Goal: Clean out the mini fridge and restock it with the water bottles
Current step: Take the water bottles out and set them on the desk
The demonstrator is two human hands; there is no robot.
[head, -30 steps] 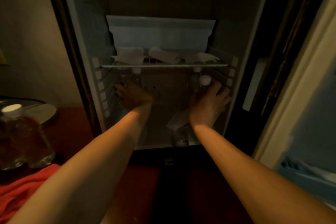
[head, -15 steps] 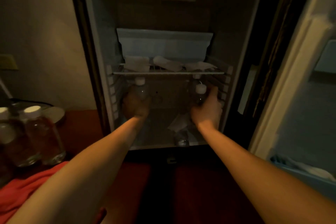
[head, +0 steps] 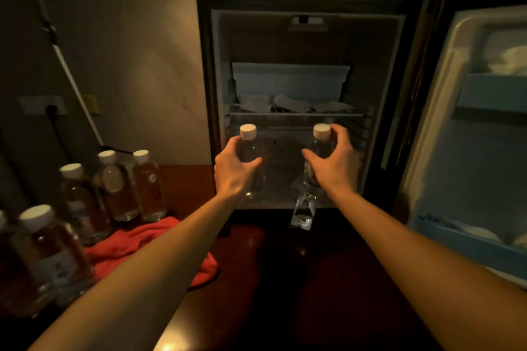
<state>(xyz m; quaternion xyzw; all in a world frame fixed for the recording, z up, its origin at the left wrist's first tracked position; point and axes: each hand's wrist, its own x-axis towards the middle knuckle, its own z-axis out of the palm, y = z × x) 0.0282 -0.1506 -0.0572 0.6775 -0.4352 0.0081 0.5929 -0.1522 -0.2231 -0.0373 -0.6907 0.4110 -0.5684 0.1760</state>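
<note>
Both hands grip upright bottles at the fridge (head: 302, 8) mouth: left hand (head: 232, 169) holds one (head: 251, 151) at 9 o'clock, right hand (head: 335, 164) another (head: 318, 157) at 3. Likely the emptying step; next, setting them down steadily. Boxy fridge, wire shelf (head: 296, 114); smooth clear plastic, white ribbed caps.

A red cloth (head: 148, 245) lies crumpled on the dark wooden surface (head: 285, 279) (a wall socket (head: 51, 108) sits behind).
</note>
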